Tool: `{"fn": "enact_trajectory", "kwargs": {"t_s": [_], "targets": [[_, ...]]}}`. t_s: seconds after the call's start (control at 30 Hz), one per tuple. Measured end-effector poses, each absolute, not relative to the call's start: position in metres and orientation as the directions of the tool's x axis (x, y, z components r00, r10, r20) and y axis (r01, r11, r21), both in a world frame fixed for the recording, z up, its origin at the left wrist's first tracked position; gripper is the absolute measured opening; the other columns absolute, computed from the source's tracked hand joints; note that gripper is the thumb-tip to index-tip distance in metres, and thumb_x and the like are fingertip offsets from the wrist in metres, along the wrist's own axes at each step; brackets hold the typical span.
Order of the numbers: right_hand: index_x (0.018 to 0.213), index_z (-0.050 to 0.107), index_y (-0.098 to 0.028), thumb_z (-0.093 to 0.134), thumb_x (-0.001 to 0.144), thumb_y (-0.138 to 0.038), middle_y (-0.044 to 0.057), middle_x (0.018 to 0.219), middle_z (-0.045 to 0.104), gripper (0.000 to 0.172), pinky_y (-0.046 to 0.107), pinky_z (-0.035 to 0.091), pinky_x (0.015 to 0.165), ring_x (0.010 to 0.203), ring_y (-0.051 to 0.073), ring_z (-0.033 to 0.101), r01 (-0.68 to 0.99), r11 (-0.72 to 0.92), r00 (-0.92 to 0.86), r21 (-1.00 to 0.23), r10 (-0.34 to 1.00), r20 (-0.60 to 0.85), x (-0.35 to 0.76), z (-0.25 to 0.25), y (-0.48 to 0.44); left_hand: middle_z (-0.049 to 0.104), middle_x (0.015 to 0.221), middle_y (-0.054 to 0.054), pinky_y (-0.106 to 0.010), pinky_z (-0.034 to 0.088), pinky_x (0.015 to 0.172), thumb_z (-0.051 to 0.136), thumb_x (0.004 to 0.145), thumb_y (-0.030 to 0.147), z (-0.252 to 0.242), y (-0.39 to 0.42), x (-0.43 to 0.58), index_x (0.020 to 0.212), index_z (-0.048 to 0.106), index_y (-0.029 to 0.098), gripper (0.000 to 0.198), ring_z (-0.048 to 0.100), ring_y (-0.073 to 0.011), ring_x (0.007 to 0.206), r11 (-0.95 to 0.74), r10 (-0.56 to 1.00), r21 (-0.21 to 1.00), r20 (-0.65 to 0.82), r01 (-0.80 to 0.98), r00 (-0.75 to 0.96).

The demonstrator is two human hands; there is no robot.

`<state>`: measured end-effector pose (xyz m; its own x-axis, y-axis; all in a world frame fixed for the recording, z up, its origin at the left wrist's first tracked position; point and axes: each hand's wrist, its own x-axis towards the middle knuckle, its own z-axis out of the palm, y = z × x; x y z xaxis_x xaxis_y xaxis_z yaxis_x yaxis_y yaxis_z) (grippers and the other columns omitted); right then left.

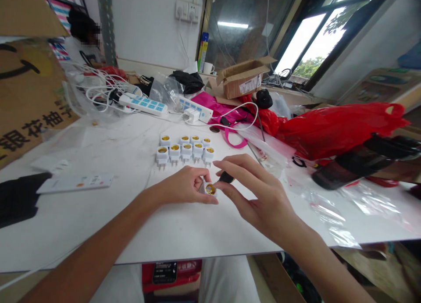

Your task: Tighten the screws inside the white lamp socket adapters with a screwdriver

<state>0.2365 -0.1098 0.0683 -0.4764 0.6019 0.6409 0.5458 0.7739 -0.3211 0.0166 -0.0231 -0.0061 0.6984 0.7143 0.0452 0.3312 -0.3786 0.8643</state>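
Note:
Near the front middle of the white table, my left hand point(189, 185) grips a white plug-in lamp socket point(209, 190) between thumb and fingers. Its gold-coloured round opening faces up. Just to the right, my right hand point(253, 187) pinches a small black piece point(226, 177); its exact kind is hard to make out. The fingertips of that hand come close to the socket, and I cannot tell if they touch it. Beyond my hands stand several matching white lamp sockets point(187, 150) in two rows, gold openings up, with plug pins showing on the front ones.
Power strips point(143, 105) and tangled white cables lie at the back left. A cardboard box point(243, 78), a red plastic bag point(335, 125) and a dark bottle point(365, 160) take up the back and right. A white flat box point(75, 183) lies left. A person point(83, 40) is in the background.

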Motion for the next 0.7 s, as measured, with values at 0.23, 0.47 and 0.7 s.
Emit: {"fn": "enact_trajectory", "kwargs": {"t_s": [0.23, 0.47, 0.7], "targets": [[0.150, 0.067, -0.027, 0.066, 0.108, -0.007, 0.008, 0.127, 0.078, 0.046, 0.029, 0.065, 0.099, 0.114, 0.018, 0.078, 0.482, 0.765, -0.491, -0.427, 0.640, 0.591, 0.233, 0.072, -0.116, 0.052, 0.066, 0.009, -0.028, 0.029, 0.058, 0.095, 0.077, 0.064, -0.009, -0.024, 0.018, 0.096, 0.069, 0.020, 0.054, 0.045, -0.0124, 0.061, -0.378, 0.732, 0.858, 0.047, 0.347, 0.680], [0.145, 0.070, -0.025, 0.067, 0.109, -0.015, 0.012, 0.129, 0.076, 0.038, 0.030, 0.068, 0.099, 0.117, 0.022, 0.079, 0.568, 0.723, -0.379, -0.394, 0.655, 0.654, 0.236, 0.069, -0.116, 0.051, 0.061, 0.011, -0.028, 0.027, 0.057, 0.093, 0.079, 0.064, -0.017, -0.028, 0.024, 0.102, 0.070, 0.021, 0.053, 0.044, -0.0119, 0.058, -0.351, 0.748, 0.864, 0.027, 0.361, 0.663], [0.143, 0.070, -0.029, 0.067, 0.108, -0.015, 0.009, 0.119, 0.081, 0.037, 0.028, 0.070, 0.092, 0.105, 0.021, 0.082, 0.548, 0.718, -0.380, -0.429, 0.670, 0.637, 0.240, 0.070, -0.115, 0.046, 0.059, 0.012, -0.029, 0.026, 0.056, 0.093, 0.079, 0.054, -0.021, -0.031, 0.031, 0.099, 0.068, 0.022, 0.046, 0.039, -0.0116, 0.056, -0.306, 0.758, 0.893, 0.018, 0.332, 0.651]]}}
